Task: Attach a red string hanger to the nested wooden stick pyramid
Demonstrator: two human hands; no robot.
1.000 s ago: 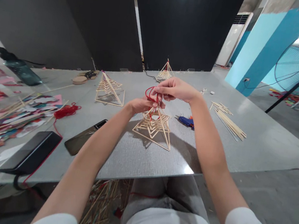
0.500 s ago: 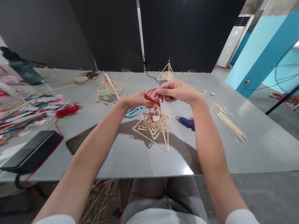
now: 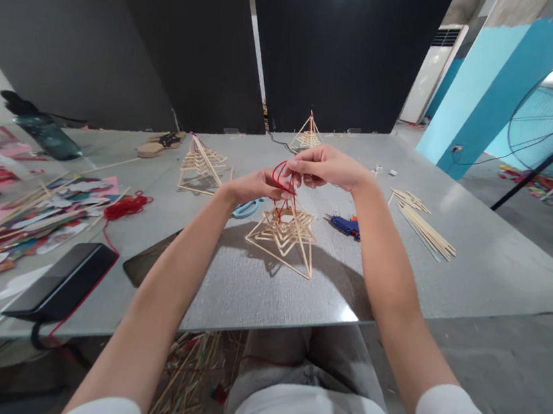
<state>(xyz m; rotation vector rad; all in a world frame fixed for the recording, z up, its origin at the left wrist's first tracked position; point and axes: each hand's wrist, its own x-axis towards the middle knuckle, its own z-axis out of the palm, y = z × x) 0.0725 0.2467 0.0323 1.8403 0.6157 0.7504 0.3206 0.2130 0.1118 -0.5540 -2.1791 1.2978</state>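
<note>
Red yarn [image 3: 279,175] loops around the fingers of my left hand [image 3: 259,186], which is closed on it above a star-shaped frame of thin wooden sticks [image 3: 283,238]. My right hand [image 3: 329,166] pinches the same yarn with thumb and index finger, just right of the left fingertips. Strands run down from both hands to the top of the frame, where the sticks come together. The frame stands on the grey table, its peak partly hidden by my fingers. Light-blue scissors [image 3: 247,208] lie behind my left wrist, and a blue glue gun [image 3: 345,225] rests near my right forearm.
Two similar stick frames stand farther back, one at left [image 3: 204,164] and one at centre [image 3: 309,134]. Loose sticks [image 3: 427,231] lie at right. A red yarn bundle [image 3: 128,205], a black box-like object [image 3: 63,280], paper scraps and a bottle [image 3: 44,128] occupy the left.
Both hands stay almost in place over the frame. The yarn loop at the left fingers looks slightly more raised and open; the view has shifted a little.
</note>
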